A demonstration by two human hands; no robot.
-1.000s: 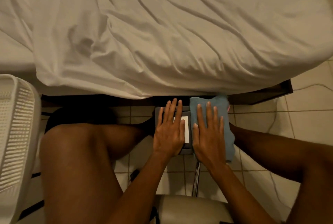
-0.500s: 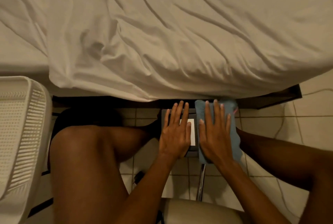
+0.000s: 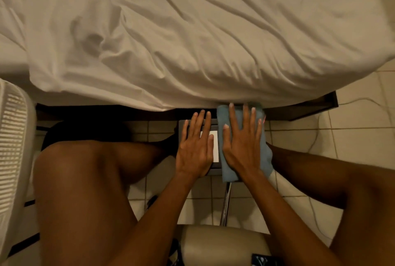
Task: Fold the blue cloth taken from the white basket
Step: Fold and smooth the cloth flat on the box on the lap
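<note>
The blue cloth lies folded into a narrow strip on the right half of a small grey stand between my knees. My right hand lies flat on the cloth with fingers straight and spread, pressing it down. Flat beside it, my left hand rests on the stand's top, partly covering a white rectangle. The white basket stands at the far left edge, only its ribbed rim and side showing.
A bed with a rumpled white sheet fills the upper view, its dark frame just beyond my fingertips. My bare knees flank the stand. Tiled floor with a thin cable lies to the right. A beige seat edge is below.
Both hands have slid slightly forward toward the bed edge, the right one smoothing along the blue cloth. The view has shifted a little.
</note>
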